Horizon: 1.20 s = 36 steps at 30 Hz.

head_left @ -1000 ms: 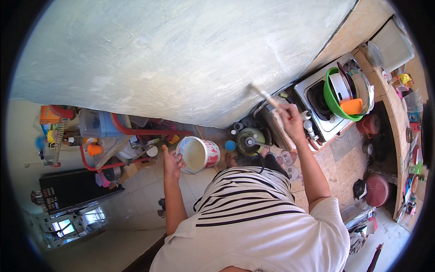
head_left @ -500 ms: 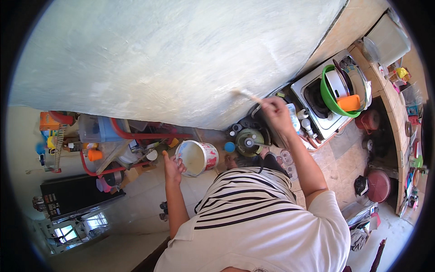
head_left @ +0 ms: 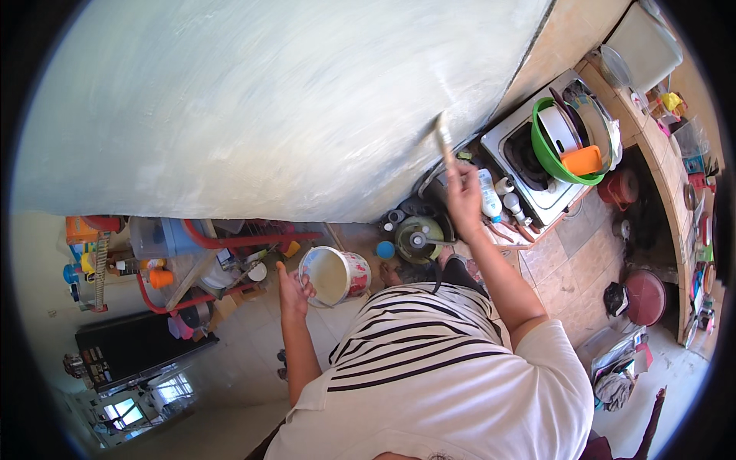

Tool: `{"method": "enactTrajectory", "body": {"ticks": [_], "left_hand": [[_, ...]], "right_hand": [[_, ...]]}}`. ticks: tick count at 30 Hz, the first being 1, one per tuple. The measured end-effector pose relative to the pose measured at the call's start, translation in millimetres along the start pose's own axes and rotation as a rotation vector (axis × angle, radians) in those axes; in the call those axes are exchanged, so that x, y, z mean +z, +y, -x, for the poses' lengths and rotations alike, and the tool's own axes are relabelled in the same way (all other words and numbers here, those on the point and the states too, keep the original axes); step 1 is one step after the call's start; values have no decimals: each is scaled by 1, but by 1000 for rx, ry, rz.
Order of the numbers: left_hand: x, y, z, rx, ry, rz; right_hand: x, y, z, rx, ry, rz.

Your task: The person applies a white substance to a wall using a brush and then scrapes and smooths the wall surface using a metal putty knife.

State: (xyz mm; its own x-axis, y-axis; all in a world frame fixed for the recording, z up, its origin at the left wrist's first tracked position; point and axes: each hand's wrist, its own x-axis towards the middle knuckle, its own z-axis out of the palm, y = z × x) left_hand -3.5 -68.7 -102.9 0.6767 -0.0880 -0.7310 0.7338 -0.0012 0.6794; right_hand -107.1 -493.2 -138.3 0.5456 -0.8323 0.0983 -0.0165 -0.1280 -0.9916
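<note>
The right hand (head_left: 463,203) is gripping a pale-handled paintbrush (head_left: 445,139) at the whitish wall (head_left: 268,107); the left hand (head_left: 293,291) is holding a round white-and-red plastic bucket (head_left: 358,274); light, overlapping strokes should be helping.

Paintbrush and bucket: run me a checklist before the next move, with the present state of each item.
1. Right hand gripping the paintbrush by its handle: ok.
2. Left hand holding the bucket at its left side: ok.
3. Pale liquid visible inside the bucket: ok.
4. Bristles touching the wall: cannot tell; the tip is at least very close to it.
5. Green basin of dishes on the stove covered against splashes: not ok, it is open at the top.
</note>
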Motion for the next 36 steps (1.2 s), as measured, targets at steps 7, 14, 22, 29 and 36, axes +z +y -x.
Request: {"method": "enactTrajectory", "body": {"ticks": [7,14,22,29,36], "left_hand": [[6,2,-1,-7,15,-35],[13,3,-7,-8,-3,-44],[16,3,-5,-17,42,-61],[18,2,-5,-18,32,-67],[19,3,-9,-32,35,-69]], "right_hand": [[26,-8,80,30,-456,-117],[1,4,22,-25,-500,-93],[-103,45,-91,28,-18,25],[-108,55,-123,17,214,35],[-29,22,-26,-116,-42,135]]}}
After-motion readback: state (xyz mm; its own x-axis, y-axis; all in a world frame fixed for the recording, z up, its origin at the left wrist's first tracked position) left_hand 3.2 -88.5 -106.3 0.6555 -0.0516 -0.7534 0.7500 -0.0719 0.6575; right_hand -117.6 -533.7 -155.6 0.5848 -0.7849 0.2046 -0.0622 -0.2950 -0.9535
